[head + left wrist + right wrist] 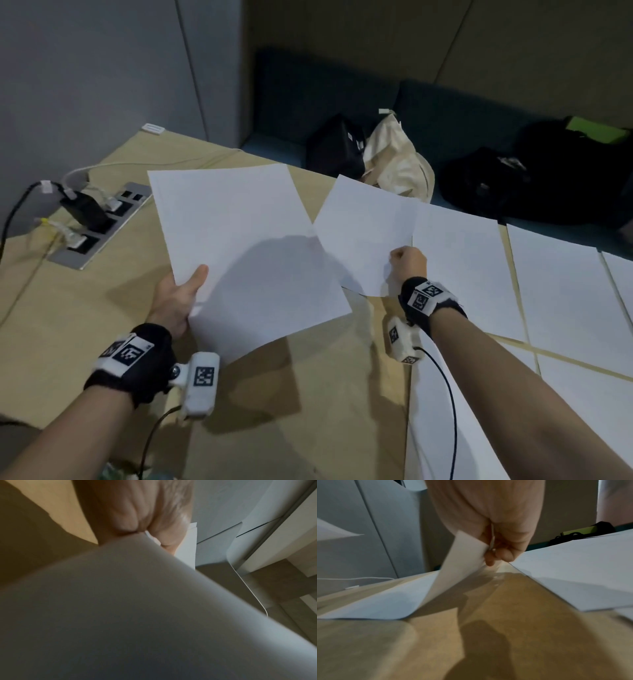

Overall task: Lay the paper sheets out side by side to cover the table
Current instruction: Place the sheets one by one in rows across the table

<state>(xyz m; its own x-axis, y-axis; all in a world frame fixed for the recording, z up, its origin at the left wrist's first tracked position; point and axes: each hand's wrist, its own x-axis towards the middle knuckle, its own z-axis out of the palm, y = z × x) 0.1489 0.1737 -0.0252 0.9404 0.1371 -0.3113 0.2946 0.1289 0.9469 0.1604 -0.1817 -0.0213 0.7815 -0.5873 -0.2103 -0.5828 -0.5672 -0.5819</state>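
Note:
My left hand (183,294) grips a stack of white paper sheets (246,246) above the wooden table (102,308), thumb on top at the near left edge. In the left wrist view the stack (137,615) fills the frame below the hand (137,517). My right hand (407,260) pinches the near right edge of a single sheet (359,236); the right wrist view shows the hand (498,547) lifting that sheet's edge (457,566) off the table while its far part lies down. Several sheets (565,291) lie side by side on the right.
A power strip panel (99,226) with plugs and cables sits in the table's left part. Past the far edge, on a dark bench, lie a black bag (335,147), a cream tote (397,161) and a dark backpack (534,178). Bare wood (505,635) shows under my hands.

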